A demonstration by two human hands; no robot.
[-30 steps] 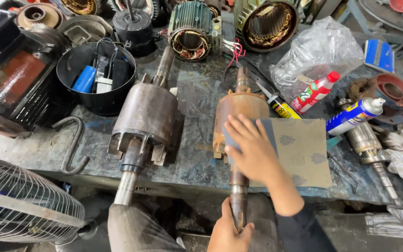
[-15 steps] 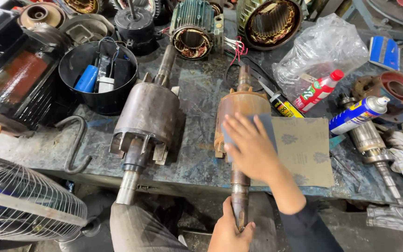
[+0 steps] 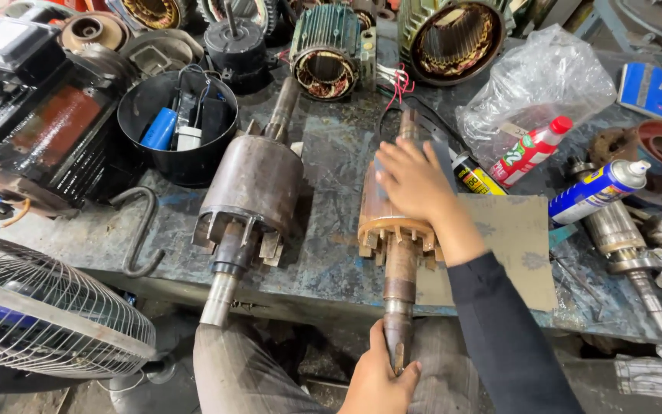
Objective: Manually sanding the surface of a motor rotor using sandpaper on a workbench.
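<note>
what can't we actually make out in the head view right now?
- Rotor top surface: hidden under the right hand; whatever the palm presses there cannot be seen.
- Shaft end: wrapped by the left hand, which the bottom edge cuts off.
- Black tub contents: overlapping, bottom hidden.
- Clear plastic bag: contents blurred by crinkled film.
- Fan guard: cut off by the left edge.

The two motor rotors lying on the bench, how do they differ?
The left rotor is dark grey-brown and dull; the right rotor shows a coppery orange body. The left rotor lies untouched, while the right hand presses on the right rotor and the left hand grips its shaft end. Both lie with shafts overhanging the workbench edge.
</note>
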